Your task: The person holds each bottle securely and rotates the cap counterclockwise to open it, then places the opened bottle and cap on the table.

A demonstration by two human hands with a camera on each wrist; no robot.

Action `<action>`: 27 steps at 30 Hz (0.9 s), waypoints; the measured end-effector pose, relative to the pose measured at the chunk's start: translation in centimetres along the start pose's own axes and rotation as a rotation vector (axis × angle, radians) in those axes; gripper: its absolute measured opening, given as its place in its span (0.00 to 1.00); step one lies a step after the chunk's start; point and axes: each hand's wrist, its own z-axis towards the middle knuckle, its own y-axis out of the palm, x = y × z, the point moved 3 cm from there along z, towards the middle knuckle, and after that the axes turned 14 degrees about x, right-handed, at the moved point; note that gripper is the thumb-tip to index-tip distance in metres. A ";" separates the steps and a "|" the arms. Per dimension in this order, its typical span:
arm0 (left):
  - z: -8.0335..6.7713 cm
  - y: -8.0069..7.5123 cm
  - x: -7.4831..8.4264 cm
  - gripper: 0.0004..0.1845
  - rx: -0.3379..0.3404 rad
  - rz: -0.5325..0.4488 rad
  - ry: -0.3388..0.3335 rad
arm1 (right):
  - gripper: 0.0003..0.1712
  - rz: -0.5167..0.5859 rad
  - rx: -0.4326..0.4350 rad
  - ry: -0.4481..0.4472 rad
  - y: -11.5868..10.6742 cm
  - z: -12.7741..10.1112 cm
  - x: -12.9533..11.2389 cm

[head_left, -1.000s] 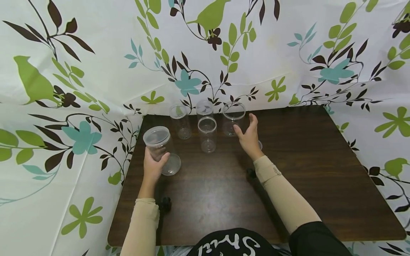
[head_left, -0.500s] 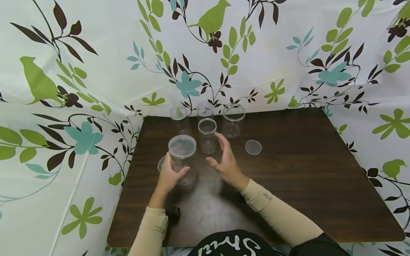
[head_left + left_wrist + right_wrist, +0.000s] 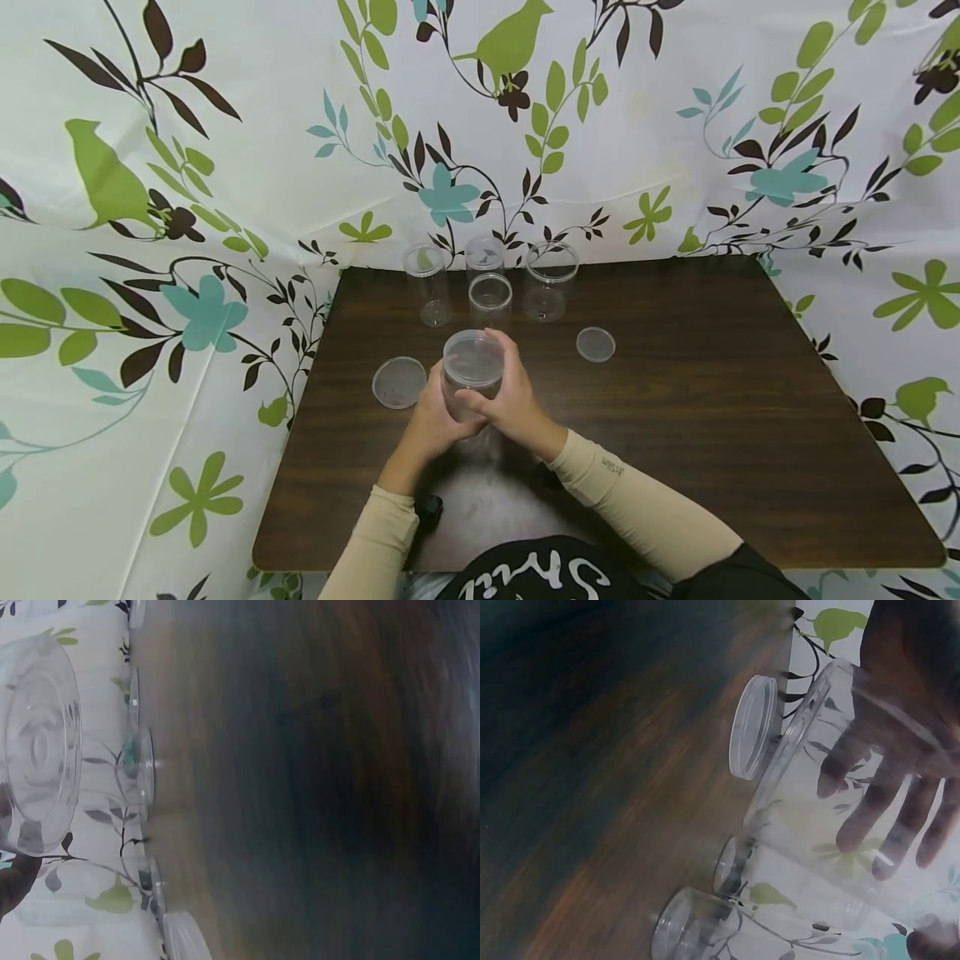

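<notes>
While both hands curl their fingers round one lidded jar (image 3: 472, 375), left hand (image 3: 433, 421) low and right hand (image 3: 517, 404) near its lid, nothing looks unscrewed yet. Four open jars (image 3: 489, 302) wait behind, and two loose lids (image 3: 399, 382) lie on the worktop (image 3: 712, 400).

The head view looks forward and down from above onto the dark brown wooden table (image 3: 675, 417) and patterned backdrop. Both wrist views sit low and close, tilted sideways along the tabletop, and share with it the clear lidded plastic jar (image 3: 472, 371) (image 3: 37, 742) (image 3: 832, 802).
</notes>
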 end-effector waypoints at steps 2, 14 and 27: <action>0.0 0.1 0.0 0.59 -0.012 0.006 -0.001 | 0.62 0.006 0.033 0.010 -0.1 0.0 -0.1; 0.0 0.2 0.2 0.58 -0.001 0.074 0.038 | 0.55 0.095 0.050 0.281 -0.5 0.1 0.4; 0.2 0.1 0.2 0.57 -0.050 0.132 0.084 | 0.46 0.289 0.052 0.344 -0.9 -0.3 0.7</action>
